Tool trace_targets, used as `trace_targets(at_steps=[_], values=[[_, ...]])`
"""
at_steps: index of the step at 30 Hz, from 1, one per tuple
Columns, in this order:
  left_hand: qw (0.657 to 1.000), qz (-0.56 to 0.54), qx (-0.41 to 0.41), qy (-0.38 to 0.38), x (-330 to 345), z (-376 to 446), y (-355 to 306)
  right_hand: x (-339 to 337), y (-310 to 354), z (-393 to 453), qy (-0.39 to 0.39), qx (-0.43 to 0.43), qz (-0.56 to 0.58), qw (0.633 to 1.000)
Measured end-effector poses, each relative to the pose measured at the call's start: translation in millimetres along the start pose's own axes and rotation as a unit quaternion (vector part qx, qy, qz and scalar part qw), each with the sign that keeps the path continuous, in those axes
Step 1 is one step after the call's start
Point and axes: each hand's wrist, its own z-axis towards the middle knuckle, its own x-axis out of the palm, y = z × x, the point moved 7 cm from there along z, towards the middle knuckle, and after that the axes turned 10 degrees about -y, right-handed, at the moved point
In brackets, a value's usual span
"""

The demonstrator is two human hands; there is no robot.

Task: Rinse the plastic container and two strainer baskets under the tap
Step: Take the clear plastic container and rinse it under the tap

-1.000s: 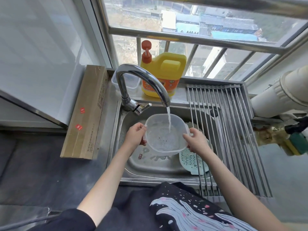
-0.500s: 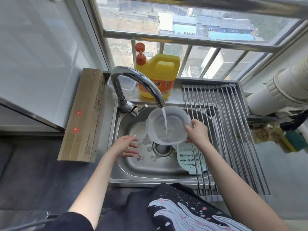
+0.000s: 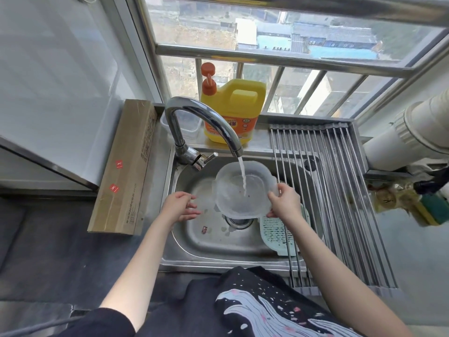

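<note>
Plastic container point(image 3: 239, 190): light, thin, wet-slick; your right hand point(image 3: 284, 203) pinches its rim tab, left hand point(image 3: 179, 205) open, empty beside it.

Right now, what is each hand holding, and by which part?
The right hand holds the clear plastic container by its right rim tab, under the tap's stream. The left hand holds nothing; its fingers are open beside the container.

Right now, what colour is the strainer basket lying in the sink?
Pale mint green strainer basket, perforated, seen in the head view.
</note>
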Motion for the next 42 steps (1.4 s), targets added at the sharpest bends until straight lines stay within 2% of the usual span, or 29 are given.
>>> trace_targets(at_steps=[3,5,8,11,13,15,17,23,26,29,34,39,42], values=[[1.0,0.008,-0.01,-0.002,0.7,0.5,4.7,10.3,-8.9,-7.4,0.063,-0.003,-0.054,0.997],[1.0,0.014,-0.013,-0.002,3.2,-0.1,6.9,22.2,-9.9,-12.8,0.091,0.008,-0.033,0.995],[1.0,0.018,-0.008,-0.004,3.4,-1.7,6.6,22.0,-7.4,-10.4,0.048,0.038,0.037,0.997],[1.0,0.023,0.003,-0.004,2.5,-2.2,4.6,9.7,-13.5,-2.9,-0.003,0.036,0.047,0.998],[1.0,0.023,0.001,-0.005,1.9,-2.2,5.1,10.9,-16.1,-3.4,0.018,0.031,0.015,0.999],[1.0,0.025,-0.003,-0.005,3.3,-2.2,6.0,23.2,-15.7,-8.3,0.081,0.03,-0.019,0.996],[1.0,0.027,-0.001,-0.003,5.3,-3.1,4.0,33.4,-12.3,-10.7,0.109,0.024,-0.02,0.994],[0.999,0.035,0.013,-0.009,4.7,-1.7,-1.6,19.8,-15.0,-4.0,0.018,0.05,0.033,0.998],[0.999,0.033,0.014,-0.007,5.3,-0.6,-2.0,22.7,-20.4,-8.1,0.053,0.048,-0.005,0.997],[0.999,0.035,0.02,-0.004,6.7,0.1,-2.3,32.1,-20.0,-14.4,0.09,0.039,0.008,0.995],[0.999,0.04,0.031,-0.003,7.5,-0.6,-5.3,23.4,-19.2,-9.9,0.024,0.041,0.046,0.998],[0.999,0.03,0.023,-0.009,7.7,2.6,-3.2,37.8,-15.9,-14.3,0.099,0.0,-0.019,0.995],[0.999,0.029,0.019,-0.01,6.9,4.2,0.9,37.6,-16.2,-12.9,0.071,0.01,0.003,0.997]])
